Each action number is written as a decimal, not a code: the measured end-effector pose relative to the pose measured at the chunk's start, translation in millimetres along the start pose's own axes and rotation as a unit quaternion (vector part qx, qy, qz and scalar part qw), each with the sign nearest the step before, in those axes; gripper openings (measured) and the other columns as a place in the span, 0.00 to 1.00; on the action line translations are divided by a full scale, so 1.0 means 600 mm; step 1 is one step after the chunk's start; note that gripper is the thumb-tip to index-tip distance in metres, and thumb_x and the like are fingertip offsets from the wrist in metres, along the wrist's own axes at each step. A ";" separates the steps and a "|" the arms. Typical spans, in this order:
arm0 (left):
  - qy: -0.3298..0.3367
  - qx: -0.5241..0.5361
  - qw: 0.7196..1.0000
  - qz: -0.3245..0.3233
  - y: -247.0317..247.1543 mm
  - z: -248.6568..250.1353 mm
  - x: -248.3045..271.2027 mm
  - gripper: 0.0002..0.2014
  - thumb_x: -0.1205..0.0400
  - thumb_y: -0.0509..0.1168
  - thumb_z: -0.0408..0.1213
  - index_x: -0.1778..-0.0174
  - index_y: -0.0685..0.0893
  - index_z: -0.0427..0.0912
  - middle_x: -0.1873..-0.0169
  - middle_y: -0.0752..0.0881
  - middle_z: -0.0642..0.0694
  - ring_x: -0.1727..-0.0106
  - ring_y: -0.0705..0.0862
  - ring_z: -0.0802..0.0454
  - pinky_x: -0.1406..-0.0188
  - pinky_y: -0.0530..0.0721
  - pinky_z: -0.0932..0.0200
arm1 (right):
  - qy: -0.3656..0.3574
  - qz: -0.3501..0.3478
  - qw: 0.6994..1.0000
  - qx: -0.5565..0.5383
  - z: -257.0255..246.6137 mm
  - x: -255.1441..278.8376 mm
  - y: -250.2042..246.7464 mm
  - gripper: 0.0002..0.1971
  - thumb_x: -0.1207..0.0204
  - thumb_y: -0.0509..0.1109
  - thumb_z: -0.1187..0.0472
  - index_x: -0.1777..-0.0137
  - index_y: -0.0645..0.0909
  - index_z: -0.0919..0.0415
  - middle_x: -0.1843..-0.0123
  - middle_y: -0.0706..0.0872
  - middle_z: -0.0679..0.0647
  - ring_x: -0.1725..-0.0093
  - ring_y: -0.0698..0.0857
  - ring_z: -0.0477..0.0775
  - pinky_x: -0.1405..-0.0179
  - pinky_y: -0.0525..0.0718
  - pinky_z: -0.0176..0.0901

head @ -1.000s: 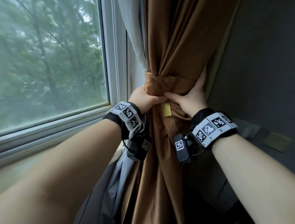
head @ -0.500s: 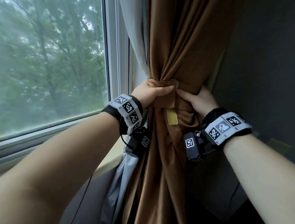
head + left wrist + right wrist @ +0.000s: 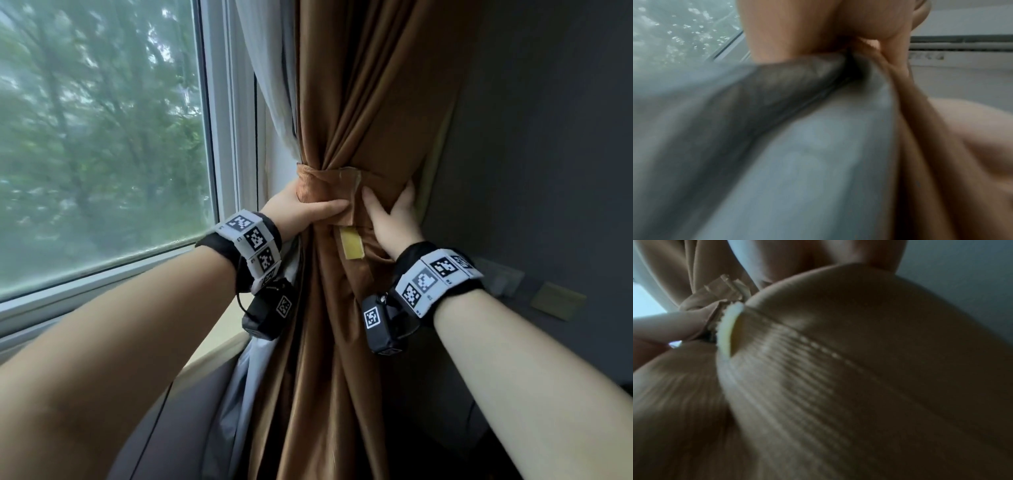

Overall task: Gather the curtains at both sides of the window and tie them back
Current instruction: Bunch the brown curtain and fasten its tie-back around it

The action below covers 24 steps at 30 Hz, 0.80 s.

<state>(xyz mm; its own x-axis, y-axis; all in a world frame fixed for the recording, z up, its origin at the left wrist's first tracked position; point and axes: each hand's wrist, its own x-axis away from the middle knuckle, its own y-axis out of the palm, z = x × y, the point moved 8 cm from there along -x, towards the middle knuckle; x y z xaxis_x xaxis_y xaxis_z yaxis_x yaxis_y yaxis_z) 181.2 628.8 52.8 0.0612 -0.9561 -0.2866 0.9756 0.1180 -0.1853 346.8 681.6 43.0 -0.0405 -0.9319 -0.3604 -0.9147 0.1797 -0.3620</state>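
The brown curtain (image 3: 359,102) hangs gathered to the right of the window, with a pale grey sheer lining (image 3: 270,85) on its window side. A brown tie-back band (image 3: 325,185) wraps the bundle, and a yellow fastening tab (image 3: 351,243) hangs below it. My left hand (image 3: 308,210) grips the band and bundle from the left, thumb lying across the front. My right hand (image 3: 388,219) holds the band's right part, thumb on the front and fingers curled round the curtain's far side. The right wrist view shows the yellow tab (image 3: 727,331) and the band's end (image 3: 723,288) close up.
The window glass (image 3: 102,137) and its white frame (image 3: 226,137) fill the left, with the sill (image 3: 102,284) below. A dark grey wall (image 3: 548,137) with a small plate (image 3: 558,301) stands right of the curtain. Dark furniture (image 3: 191,411) lies under my left arm.
My right hand has shifted from lying stretched up along the band's right side to gripping it, thumb in front. My left thumb has slid across the band's lower edge. The band looks tighter.
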 end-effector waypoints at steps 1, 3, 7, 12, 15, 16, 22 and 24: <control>-0.006 0.002 1.000 -0.005 -0.001 0.003 0.004 0.12 0.27 0.75 0.35 0.51 0.84 0.52 0.63 0.90 0.61 0.62 0.88 0.69 0.63 0.84 0.75 | 0.008 0.001 1.000 0.008 -0.001 0.004 0.002 0.46 0.27 0.63 0.36 0.18 0.44 0.55 0.19 0.62 0.58 0.22 0.66 0.60 0.21 0.63 0.53; -0.021 -0.017 1.000 -0.014 -0.001 0.009 0.011 0.10 0.27 0.75 0.36 0.53 0.85 0.51 0.65 0.90 0.60 0.62 0.89 0.67 0.59 0.86 0.73 | 0.020 0.003 1.000 0.022 -0.002 0.011 0.001 0.44 0.24 0.61 0.38 0.17 0.43 0.57 0.18 0.61 0.59 0.21 0.65 0.60 0.21 0.61 0.49; -0.040 -0.101 0.994 -0.008 -0.004 0.014 0.023 0.20 0.30 0.76 0.47 0.42 0.86 0.48 0.48 0.90 0.52 0.46 0.87 0.56 0.36 0.81 0.58 | 0.042 0.005 0.998 0.050 -0.010 0.028 -0.013 0.39 0.21 0.59 0.41 0.18 0.47 0.61 0.18 0.60 0.60 0.20 0.63 0.60 0.23 0.58 0.44; -0.043 -0.193 0.980 0.003 -0.011 0.027 0.046 0.19 0.24 0.70 0.50 0.41 0.84 0.45 0.48 0.87 0.50 0.49 0.84 0.54 0.59 0.78 0.68 | 0.087 0.005 0.991 0.104 -0.023 0.053 -0.029 0.36 0.19 0.55 0.42 0.19 0.54 0.64 0.21 0.63 0.65 0.23 0.65 0.64 0.25 0.61 0.48; -0.040 -0.249 0.968 0.006 -0.017 0.037 0.067 0.19 0.23 0.68 0.51 0.43 0.86 0.44 0.48 0.88 0.46 0.50 0.83 0.53 0.60 0.76 0.67 | 0.098 -0.002 0.988 0.123 -0.036 0.073 -0.035 0.35 0.19 0.55 0.41 0.20 0.56 0.64 0.22 0.63 0.66 0.24 0.66 0.65 0.26 0.62 0.50; -0.044 -0.265 0.963 0.006 -0.020 0.040 0.075 0.19 0.23 0.68 0.51 0.42 0.86 0.43 0.48 0.88 0.46 0.48 0.84 0.52 0.55 0.77 0.64 | 0.100 -0.008 0.987 0.127 -0.043 0.081 -0.037 0.35 0.19 0.54 0.41 0.20 0.56 0.64 0.22 0.63 0.66 0.24 0.66 0.65 0.26 0.63 0.49; -0.054 -0.353 0.933 0.037 -0.051 0.091 0.149 0.34 0.21 0.66 0.50 0.22 0.65 0.40 0.25 0.73 0.45 0.25 0.73 0.49 0.29 0.69 0.60 | 0.020 -0.050 0.977 0.204 -0.116 0.140 -0.020 0.39 0.22 0.63 0.44 0.19 0.52 0.62 0.20 0.57 0.64 0.20 0.60 0.63 0.21 0.58 0.50; -0.058 -0.406 0.911 0.050 -0.069 0.113 0.190 0.35 0.20 0.64 0.49 0.20 0.61 0.41 0.23 0.69 0.44 0.24 0.70 0.48 0.28 0.69 0.59 | -0.050 -0.065 0.965 0.248 -0.156 0.172 -0.002 0.42 0.26 0.67 0.45 0.18 0.50 0.56 0.19 0.55 0.59 0.19 0.55 0.61 0.20 0.56 0.54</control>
<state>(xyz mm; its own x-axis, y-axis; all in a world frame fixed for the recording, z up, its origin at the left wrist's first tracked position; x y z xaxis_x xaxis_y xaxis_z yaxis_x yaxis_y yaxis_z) 162.2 496.6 91.7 0.2085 -0.9462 -0.2476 0.4897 0.3201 -0.8110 306.2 555.6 86.8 0.1229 -0.9260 -0.3570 -0.6036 0.2158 -0.7676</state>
